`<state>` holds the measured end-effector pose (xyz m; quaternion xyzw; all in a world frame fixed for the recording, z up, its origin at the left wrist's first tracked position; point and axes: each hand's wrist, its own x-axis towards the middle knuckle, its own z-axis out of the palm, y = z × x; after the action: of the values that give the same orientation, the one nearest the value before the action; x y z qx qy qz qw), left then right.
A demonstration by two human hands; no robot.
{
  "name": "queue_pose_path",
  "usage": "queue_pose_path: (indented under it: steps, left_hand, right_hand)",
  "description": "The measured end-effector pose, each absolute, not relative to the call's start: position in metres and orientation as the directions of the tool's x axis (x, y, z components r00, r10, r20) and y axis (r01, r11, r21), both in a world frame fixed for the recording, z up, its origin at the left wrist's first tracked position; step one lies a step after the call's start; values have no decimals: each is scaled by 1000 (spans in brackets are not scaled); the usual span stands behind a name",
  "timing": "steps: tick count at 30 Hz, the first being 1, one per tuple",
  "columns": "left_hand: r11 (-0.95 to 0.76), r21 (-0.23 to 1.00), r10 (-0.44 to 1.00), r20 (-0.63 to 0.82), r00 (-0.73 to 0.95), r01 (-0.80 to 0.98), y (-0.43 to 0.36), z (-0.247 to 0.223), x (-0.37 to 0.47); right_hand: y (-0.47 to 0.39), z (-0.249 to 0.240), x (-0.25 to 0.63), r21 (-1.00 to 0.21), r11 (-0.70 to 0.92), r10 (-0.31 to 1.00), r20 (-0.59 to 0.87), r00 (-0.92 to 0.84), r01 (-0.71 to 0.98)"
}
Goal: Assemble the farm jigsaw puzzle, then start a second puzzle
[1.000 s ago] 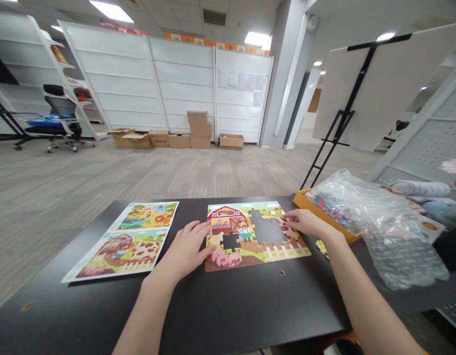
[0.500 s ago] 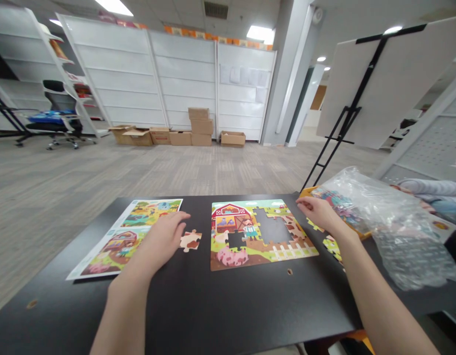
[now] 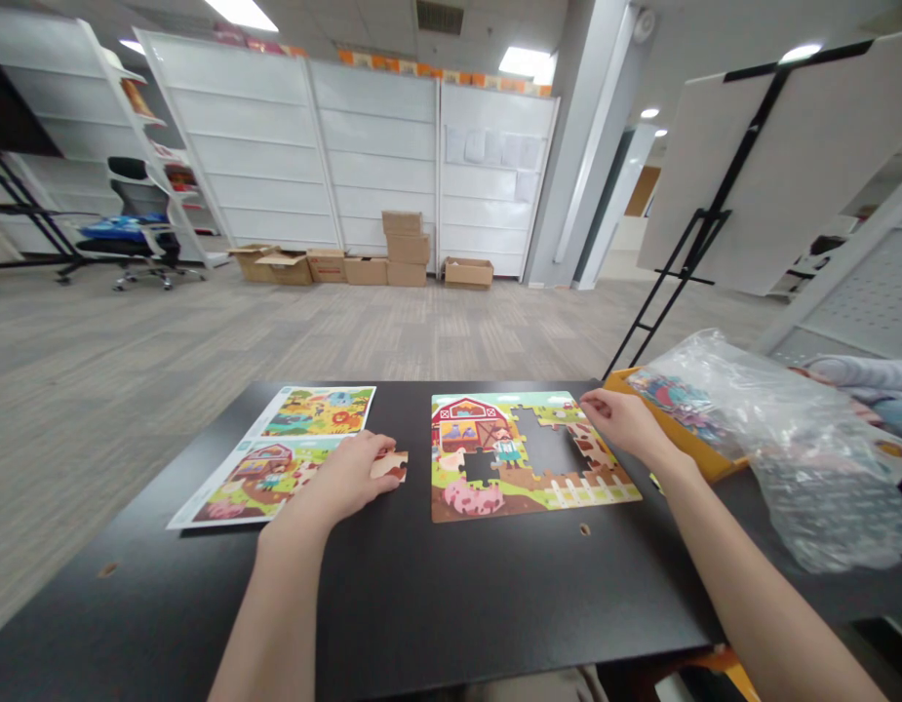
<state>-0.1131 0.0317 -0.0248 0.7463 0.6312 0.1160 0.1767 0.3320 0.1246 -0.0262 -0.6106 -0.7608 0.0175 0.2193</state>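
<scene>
A farm puzzle (image 3: pixel 461 497) lies on the black table, with a large gap right of the farmer figure and a smaller one above the pig. My left hand (image 3: pixel 359 473) rests over a cream-and-brown puzzle piece (image 3: pixel 398 466) left of the puzzle, thumb and fingers closed on its left part. Beneath that wrist and further left is a printed sheet (image 3: pixel 231 483) with two pictures. My right hand (image 3: pixel 615 417) is at the puzzle's upper right corner, fingertips pinched together; whether anything is between them is hidden.
On the right, a yellow box (image 3: pixel 685 439) of puzzle pieces sits partly under a clear plastic bag (image 3: pixel 794 448). Behind it stands a black easel (image 3: pixel 695 244). Cardboard boxes (image 3: pixel 403 258) and a chair (image 3: pixel 136 224) are across the room.
My left hand has moved onto the cream-and-brown piece and closed on it. My right hand has shifted slightly left, nearer the puzzle's corner. The whole view has turned a little left.
</scene>
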Motion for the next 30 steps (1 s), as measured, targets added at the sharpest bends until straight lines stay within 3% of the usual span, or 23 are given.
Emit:
queue_pose_path:
  steps: [14, 19, 22, 25, 30]
  left_hand:
    - [-134, 567, 988, 15, 152, 813, 24, -22, -117]
    - [-150, 645, 987, 55, 150, 750, 16, -16, -124]
    - [-130, 656, 984, -4, 175, 743, 14, -19, -127]
    - [-123, 615, 979, -52, 195, 779, 16, -23, -127]
    - [-126, 581, 975, -76, 208, 804, 21, -26, -120]
  right_hand:
    - [126, -24, 339, -291, 216, 911, 402, -85, 932]
    - [126, -19, 348, -326, 187, 909, 415, -38, 927]
    - [122, -6, 365, -379, 150, 893, 448, 39, 913]
    - [116, 4, 388, -426, 55, 940, 326, 96, 903]
    - [114, 2, 413, -271, -143, 978, 109, 178, 952]
